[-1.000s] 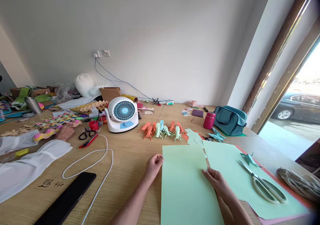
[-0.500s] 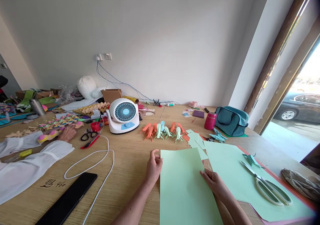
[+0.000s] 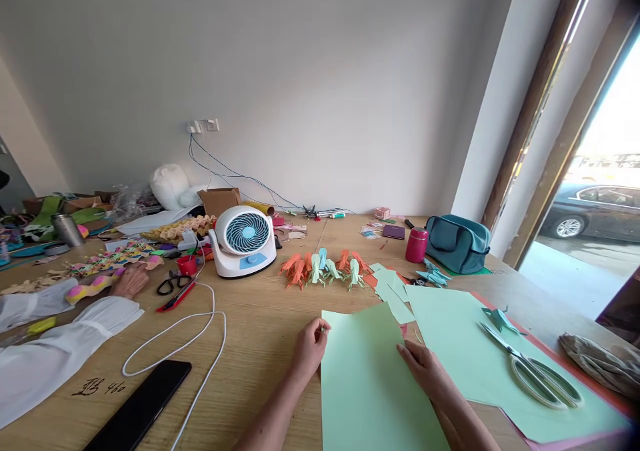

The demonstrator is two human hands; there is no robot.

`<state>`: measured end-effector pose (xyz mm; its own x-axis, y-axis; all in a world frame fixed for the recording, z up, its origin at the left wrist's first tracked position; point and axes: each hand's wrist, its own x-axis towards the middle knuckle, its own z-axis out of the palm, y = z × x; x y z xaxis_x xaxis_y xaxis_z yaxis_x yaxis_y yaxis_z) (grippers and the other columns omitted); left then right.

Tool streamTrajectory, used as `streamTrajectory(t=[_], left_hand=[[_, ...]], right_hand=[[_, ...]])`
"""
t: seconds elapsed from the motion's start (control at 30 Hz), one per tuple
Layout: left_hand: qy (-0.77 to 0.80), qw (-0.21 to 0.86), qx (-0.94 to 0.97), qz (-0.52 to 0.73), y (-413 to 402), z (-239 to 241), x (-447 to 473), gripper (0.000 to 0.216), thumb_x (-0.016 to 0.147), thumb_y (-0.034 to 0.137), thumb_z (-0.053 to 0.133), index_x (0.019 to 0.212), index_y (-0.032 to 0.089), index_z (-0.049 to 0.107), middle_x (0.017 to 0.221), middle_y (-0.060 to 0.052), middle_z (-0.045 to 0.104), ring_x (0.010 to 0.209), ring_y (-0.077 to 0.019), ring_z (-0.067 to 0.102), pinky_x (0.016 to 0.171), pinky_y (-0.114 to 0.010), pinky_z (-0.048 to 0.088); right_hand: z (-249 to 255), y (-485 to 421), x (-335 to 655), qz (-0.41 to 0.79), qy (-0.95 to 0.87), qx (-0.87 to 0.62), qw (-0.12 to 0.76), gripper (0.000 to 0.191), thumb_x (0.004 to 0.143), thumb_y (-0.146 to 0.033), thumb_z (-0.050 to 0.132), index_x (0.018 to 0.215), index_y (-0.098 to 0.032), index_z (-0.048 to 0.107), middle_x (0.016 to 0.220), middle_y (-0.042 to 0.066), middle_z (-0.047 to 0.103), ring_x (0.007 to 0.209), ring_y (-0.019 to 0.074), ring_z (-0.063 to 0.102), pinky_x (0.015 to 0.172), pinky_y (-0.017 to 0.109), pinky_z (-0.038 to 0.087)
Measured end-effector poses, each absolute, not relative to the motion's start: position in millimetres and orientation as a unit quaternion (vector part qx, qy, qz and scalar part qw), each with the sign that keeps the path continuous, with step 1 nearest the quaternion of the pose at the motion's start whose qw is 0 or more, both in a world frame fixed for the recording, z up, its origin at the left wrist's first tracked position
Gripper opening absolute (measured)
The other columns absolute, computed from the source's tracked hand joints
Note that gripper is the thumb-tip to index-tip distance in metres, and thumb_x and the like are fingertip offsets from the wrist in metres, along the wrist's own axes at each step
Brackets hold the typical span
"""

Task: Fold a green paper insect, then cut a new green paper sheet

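A pale green paper sheet [image 3: 367, 377] lies on the wooden table [image 3: 260, 317] in front of me. My left hand [image 3: 310, 347] pinches its far left corner, which is lifted a little off the table. My right hand [image 3: 425, 371] rests on the sheet's right edge, fingers closed over that edge. To the right lies a bigger pale green sheet [image 3: 465, 344] with large scissors [image 3: 533, 371] and a small teal paper figure [image 3: 497, 317] on it.
Orange and green folded paper figures [image 3: 325, 267] stand in a row beyond the sheet. A white desk fan [image 3: 245, 241], its white cable [image 3: 190, 331], a black phone [image 3: 140, 407], a pink cup [image 3: 416, 244] and a teal bag [image 3: 457, 243] are around. Another person's white sleeve [image 3: 50, 344] lies at left.
The sheet's far left corner has lifted and the sheet has turned slightly. My left hand slid down to pinch that corner; my right hand stayed on the right edge.
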<state>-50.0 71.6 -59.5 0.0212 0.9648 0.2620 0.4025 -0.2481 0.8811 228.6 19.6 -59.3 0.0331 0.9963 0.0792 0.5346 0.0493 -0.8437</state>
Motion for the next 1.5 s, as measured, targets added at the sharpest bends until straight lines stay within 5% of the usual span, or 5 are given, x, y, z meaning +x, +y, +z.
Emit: streamTrajectory(t=[0.5, 0.97, 1.2, 1.5], left_hand=[[0.506, 0.307, 0.688, 0.421, 66, -57, -50, 0.014, 0.077, 0.021, 0.053, 0.085, 0.021, 0.065, 0.085, -0.003, 0.069, 0.074, -0.0182, 0.058, 0.07, -0.027, 0.039], [0.446, 0.417, 0.658, 0.441, 69, -49, -52, 0.035, 0.081, 0.044, 0.056, 0.102, 0.017, 0.064, 0.06, 0.006, 0.037, 0.055, -0.0108, 0.031, 0.056, -0.023, 0.028], [0.422, 0.448, 0.683, 0.395, 57, -45, -45, 0.027, 0.079, 0.036, 0.059, 0.094, 0.017, 0.071, 0.064, 0.003, 0.046, 0.056, -0.0101, 0.03, 0.054, -0.022, 0.027], [0.455, 0.511, 0.608, 0.401, 56, -42, -43, 0.031, 0.076, 0.039, 0.059, 0.092, 0.015, 0.072, 0.055, 0.006, 0.036, 0.052, -0.0092, 0.027, 0.052, -0.022, 0.023]], right_hand=[[-58, 20, 223, 0.261, -0.601, -0.634, 0.411, 0.049, 0.076, -0.062, 0.051, 0.06, -0.023, 0.026, 0.058, -0.004, 0.024, 0.057, 0.0133, 0.026, 0.051, 0.027, 0.025], [-55, 16, 221, 0.236, -0.543, -0.65, 0.476, 0.05, 0.082, -0.066, 0.044, 0.062, -0.023, 0.027, 0.058, -0.005, 0.024, 0.056, 0.0129, 0.026, 0.05, 0.026, 0.024], [-46, 11, 221, 0.216, -0.515, -0.657, 0.507, 0.051, 0.084, -0.069, 0.042, 0.063, -0.023, 0.034, 0.056, -0.004, 0.03, 0.054, 0.0134, 0.028, 0.048, 0.025, 0.027], [-45, 6, 216, 0.158, -0.518, -0.651, 0.531, 0.049, 0.085, -0.068, 0.042, 0.078, -0.022, 0.056, 0.058, -0.004, 0.04, 0.058, 0.0148, 0.035, 0.054, 0.025, 0.032]])
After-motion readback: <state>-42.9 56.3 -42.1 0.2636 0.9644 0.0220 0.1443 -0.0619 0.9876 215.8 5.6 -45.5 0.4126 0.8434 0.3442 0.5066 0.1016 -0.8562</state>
